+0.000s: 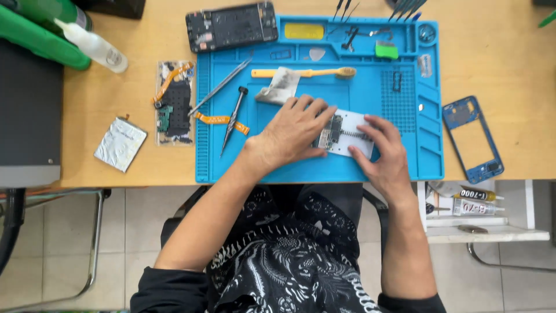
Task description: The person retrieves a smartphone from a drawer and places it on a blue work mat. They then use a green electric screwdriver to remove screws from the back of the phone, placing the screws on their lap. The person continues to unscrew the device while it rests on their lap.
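On the blue repair mat [382,104], left hand [289,134] presses flat, fingers spread, on a white board holder [347,134]; right hand [382,153] pinches its near edge; seemingly clamping the circuit board; next move needs steady alignment.

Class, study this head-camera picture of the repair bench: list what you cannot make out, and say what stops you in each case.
- Circuit board, head view: partly covered by the left hand and right hand.
- Board's small parts: too small to tell.
- Green bottle: cut off by the top edge.
- Tweezers: cut off by the top edge.
- Small items in the mat trays: too small to name.
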